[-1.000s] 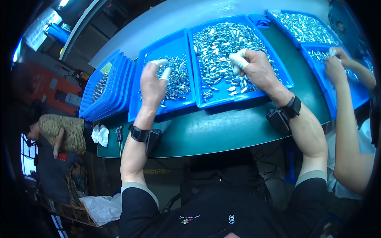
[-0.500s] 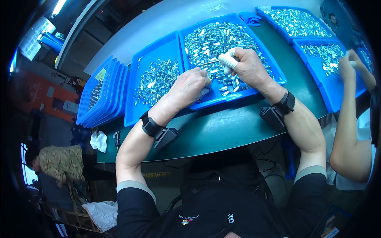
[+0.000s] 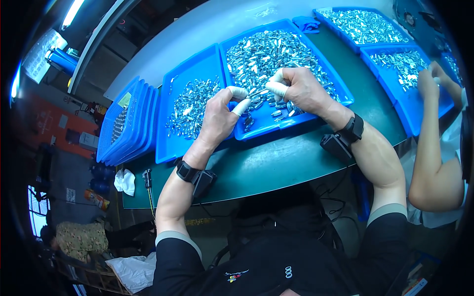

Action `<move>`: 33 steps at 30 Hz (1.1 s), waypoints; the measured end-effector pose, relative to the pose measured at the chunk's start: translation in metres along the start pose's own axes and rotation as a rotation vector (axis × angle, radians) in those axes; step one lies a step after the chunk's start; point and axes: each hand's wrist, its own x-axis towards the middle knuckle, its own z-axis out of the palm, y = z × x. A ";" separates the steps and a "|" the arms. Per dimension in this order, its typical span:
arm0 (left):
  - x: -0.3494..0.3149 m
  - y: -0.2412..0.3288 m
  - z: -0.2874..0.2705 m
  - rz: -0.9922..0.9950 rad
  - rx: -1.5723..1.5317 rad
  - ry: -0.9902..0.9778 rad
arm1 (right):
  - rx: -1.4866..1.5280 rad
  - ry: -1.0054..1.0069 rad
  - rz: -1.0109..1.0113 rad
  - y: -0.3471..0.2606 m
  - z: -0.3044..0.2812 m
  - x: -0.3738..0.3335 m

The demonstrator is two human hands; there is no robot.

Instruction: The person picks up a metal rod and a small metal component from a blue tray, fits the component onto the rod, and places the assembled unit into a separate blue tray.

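My right hand [image 3: 301, 90], with white finger cots on thumb and forefinger, pinches a thin metal rod [image 3: 257, 92] that points left. Opposite it, my left hand [image 3: 220, 112] brings its white-capped thumb and forefinger together at the rod's tip. Whatever sits between those left fingertips is too small to make out. Both hands are over the front of a large blue tray [image 3: 240, 135] heaped with small shiny metal parts [image 3: 271, 49]. Beside it on the left, a second blue tray [image 3: 165, 154] holds a smaller pile of similar parts [image 3: 195, 106].
Stacked blue baskets [image 3: 143, 123] stand at the left end of the green table [image 3: 276, 165]. Near them lie a white cloth [image 3: 124, 181] and a caliper [image 3: 147, 178]. At right, a co-worker's hands [image 3: 429, 81] are over another blue tray [image 3: 412, 111]. A blue cloth [image 3: 306, 23] lies at the back.
My left hand has turned and lifted off the tray, so its capped thumb and forefinger now show at the rod's tip. The right hand has shifted slightly left and still pinches the rod.
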 end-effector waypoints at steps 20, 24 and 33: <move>0.010 0.017 0.014 0.351 0.163 0.038 | -0.158 -0.178 0.073 -0.013 -0.005 -0.006; 0.007 0.018 -0.004 0.348 0.280 0.009 | 0.001 -0.090 0.004 -0.009 -0.002 -0.006; -0.002 -0.001 -0.066 0.159 0.546 0.075 | 0.084 0.063 -0.009 0.002 -0.004 0.001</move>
